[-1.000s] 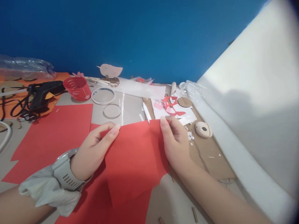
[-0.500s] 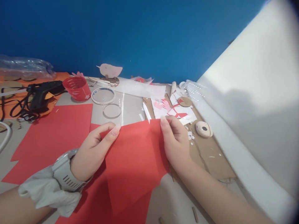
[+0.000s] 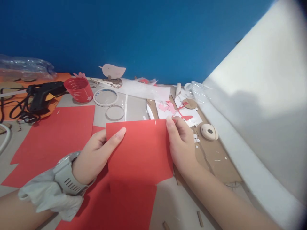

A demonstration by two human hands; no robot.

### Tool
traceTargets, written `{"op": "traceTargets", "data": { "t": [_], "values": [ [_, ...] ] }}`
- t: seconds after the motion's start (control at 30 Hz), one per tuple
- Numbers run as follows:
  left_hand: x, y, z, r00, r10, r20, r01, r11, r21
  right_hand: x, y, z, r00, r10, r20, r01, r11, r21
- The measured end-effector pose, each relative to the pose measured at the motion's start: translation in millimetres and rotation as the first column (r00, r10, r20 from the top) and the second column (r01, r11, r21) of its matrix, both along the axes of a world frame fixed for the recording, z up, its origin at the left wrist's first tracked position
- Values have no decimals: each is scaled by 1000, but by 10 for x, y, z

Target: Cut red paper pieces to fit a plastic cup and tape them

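Left hand (image 3: pixel 88 159), right hand (image 3: pixel 182 147): fingers of both pinch red sheet (image 3: pixel 136 150) at opposite sides, over red paper (image 3: pixel 131 210) on surface (image 3: pixel 169 204). Step looks like positioning sheet; next move likely calls for level, even grip.

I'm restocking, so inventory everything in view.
Held flat paper: count unclear, red, foreground
Paper sheets: several, red, table
Corded glue gun: one, black, left
Slotted round cup: one, red, left
Paper bird: one, pink, back
Round rings: two, whitish, centre
Shiny plastic: one, clear, far left
Cardboard pieces: several, brown, both sides
Rounded device: one, cream, right
Paper scraps: many, multicoloured, right
Translucent strip: one, whitish, back
Wristwatch: one, grey, left wrist
Left hand, right hand: two, bare, holding paper
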State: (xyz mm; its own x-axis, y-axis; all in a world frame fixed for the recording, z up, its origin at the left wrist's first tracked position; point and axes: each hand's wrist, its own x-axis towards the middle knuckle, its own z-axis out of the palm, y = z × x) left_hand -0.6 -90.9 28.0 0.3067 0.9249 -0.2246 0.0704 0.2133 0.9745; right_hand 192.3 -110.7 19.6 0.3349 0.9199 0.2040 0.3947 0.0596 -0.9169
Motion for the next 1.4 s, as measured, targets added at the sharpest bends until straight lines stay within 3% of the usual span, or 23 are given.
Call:
{"op": "traceTargets", "data": {
  "t": [0.2, 0.7, 1.03, 1.4],
  "values": [
    [-42, -7, -42, 996, 49, -76, -51, 999, -16, 5, 6, 3, 1000, 8, -23, -9, 999, -40],
    [-54, -45, -22, 987, 57, -150, -52, 998, 42, -30, -8, 17, 999, 5, -35, -5, 1000, 12],
    [-9, -34, 24, 997, 26, -72, -23, 999, 34, -58, -11, 37, 999, -7, -33, 8, 999, 35],
    [4, -36, 45, 984, 71, -163, -59, 995, 75, -78, -1, 7, 996, 8, -92, -3, 999, 50]
  ]
}}
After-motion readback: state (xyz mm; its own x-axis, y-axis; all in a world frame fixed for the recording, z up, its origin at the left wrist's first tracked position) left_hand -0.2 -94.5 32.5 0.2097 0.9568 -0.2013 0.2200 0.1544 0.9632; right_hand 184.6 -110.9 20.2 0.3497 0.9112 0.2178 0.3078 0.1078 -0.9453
